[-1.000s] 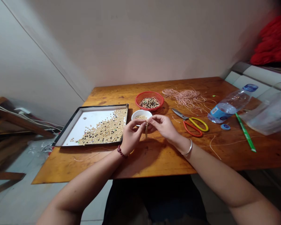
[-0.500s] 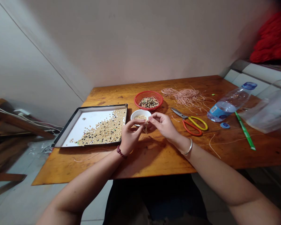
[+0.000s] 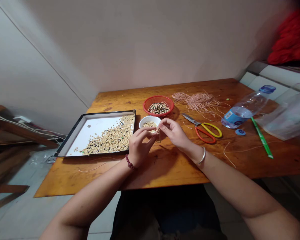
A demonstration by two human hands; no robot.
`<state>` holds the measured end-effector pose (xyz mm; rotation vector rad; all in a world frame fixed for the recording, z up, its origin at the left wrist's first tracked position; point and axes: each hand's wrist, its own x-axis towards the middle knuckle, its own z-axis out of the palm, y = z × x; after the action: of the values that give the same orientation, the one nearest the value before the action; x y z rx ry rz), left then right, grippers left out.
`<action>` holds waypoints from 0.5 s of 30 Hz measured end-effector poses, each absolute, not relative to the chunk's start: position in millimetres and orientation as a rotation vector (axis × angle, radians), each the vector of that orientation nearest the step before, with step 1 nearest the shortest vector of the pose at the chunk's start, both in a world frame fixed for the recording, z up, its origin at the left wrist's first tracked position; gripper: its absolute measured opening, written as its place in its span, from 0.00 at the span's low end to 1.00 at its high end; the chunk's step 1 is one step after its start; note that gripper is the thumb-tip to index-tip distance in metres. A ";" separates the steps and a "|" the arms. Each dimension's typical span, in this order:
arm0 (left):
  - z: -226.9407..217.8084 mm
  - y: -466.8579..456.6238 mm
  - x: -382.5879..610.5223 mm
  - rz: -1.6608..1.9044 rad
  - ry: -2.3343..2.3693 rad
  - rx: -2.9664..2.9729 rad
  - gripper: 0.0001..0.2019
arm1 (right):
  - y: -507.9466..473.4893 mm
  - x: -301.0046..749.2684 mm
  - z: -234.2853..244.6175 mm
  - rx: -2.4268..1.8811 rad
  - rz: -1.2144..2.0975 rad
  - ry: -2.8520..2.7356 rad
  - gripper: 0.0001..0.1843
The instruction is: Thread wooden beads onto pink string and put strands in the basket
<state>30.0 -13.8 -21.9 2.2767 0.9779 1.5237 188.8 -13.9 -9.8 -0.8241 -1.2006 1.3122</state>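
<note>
Over the near edge of a white bowl of pale beads, my two hands meet at the fingertips. My left hand, with a dark red bead bracelet at the wrist, pinches a thin cord strung with pale beads. On the other side my right hand, wearing a silver bangle, pinches the same strung cord between thumb and forefinger. Fingers cover most of the cord, and a short loop hangs below them. Behind the bowl stands a red plastic basket holding dark and pale beads.
A black-edged white tray of loose beads lies left. Scissors with orange and yellow handles lie right, below tangled pink cord. Farther right are a water bottle, its blue cap, a green strip and a plastic bag.
My fingertips have shifted slightly on the beaded cord, and my left fingers now lie straighter over the bowl's near edge. The view has tilted a little; other things stay put.
</note>
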 end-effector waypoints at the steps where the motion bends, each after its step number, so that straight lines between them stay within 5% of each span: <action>1: -21.9 -14.1 30.2 1.527 0.972 2.287 0.02 | -14.0 188.7 -10.3 -0.816 1.307 -1.210 0.20; 15: -17.1 -19.1 33.8 1.350 0.922 1.874 0.09 | -14.8 188.2 -8.1 -0.868 1.256 -1.283 0.20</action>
<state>33.8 -19.1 -17.1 1.8742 0.9218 1.3500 188.2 -14.8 -8.1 -0.8681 -1.2827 1.2563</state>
